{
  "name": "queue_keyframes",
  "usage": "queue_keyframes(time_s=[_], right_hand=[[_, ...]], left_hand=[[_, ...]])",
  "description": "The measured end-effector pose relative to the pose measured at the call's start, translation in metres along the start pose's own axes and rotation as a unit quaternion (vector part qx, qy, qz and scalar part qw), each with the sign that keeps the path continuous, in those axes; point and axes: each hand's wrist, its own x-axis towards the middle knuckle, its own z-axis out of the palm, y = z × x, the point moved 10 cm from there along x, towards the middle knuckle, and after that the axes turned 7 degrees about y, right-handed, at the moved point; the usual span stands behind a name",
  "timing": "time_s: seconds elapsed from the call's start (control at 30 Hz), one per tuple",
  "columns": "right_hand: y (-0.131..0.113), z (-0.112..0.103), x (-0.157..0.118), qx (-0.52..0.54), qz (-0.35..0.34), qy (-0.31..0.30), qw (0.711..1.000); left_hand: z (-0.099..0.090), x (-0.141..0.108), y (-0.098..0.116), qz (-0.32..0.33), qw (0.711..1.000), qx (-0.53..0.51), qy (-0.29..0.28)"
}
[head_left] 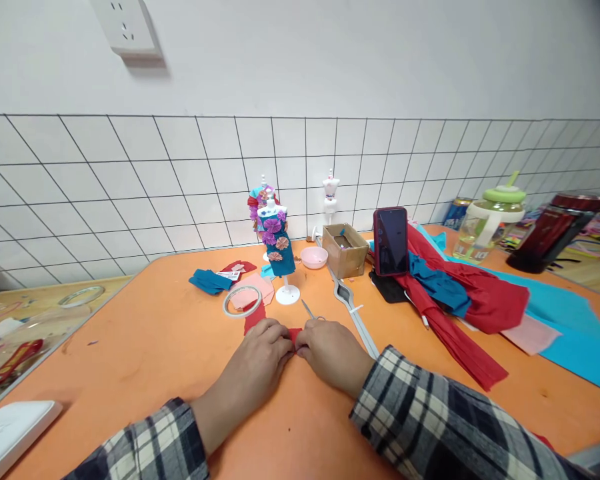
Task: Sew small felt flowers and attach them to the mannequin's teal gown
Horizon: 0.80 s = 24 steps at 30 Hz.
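- fingers: those of the left hand [266, 353] curl down and appear pinched on a small red piece [294, 333]; thumb and forefinger of the right hand [325, 350] close on its near right end. the tips are partly hidden.
- the red piece lies low between the two hands, in front of the nearest dress form; a second red patch [255, 320] shows just behind the left hand. whether the two join cannot be told.
- possible faults, as judged: uneven pulling by the two hands could tear or crease the thin red piece; a loosened pinch could let it slip; the one pair of scissors [307, 309], partly hidden just beyond the right fingers, could catch a knuckle if that hand moved forward.
- one tape roll [225, 305] lies partly over pink paper [265, 287]; a forward push of the left hand could shift both.
- dress forms: three; a blue-dressed form [281, 257] stands nearest, a flowered form [254, 203] behind it, a bare form [331, 190] to the right.
- beyond: one pink bowl [314, 257], one box [353, 260], one upright phone [391, 241].
- far right: one green-lidded cup [495, 227], one dark red flask [555, 233], one blue can [457, 212].
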Motion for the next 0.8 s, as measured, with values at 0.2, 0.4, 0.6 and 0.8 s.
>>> queue_keyframes(time_s=[0.2,0.4,0.6,0.8], right_hand=[[-0.0026,-0.0027,-0.0013,-0.031,-0.002,-0.006,1.0],[-0.0003,-0.0036,-0.0023,-0.02,0.008,-0.007,1.0],[0.0024,-0.0027,-0.0023,-0.004,0.02,-0.014,1.0],[0.0015,-0.0039,-0.0022,-0.018,0.022,-0.01,1.0]], left_hand=[[0.0015,-0.0041,-0.0055,-0.013,1.0,0.013,0.004],[-0.0027,-0.0051,-0.0067,-0.029,0.999,0.004,0.026],[0.0025,-0.0042,-0.0086,-0.032,0.999,-0.001,0.018],[-0.0001,-0.0023,-0.0033,0.008,1.0,0.005,0.03]])
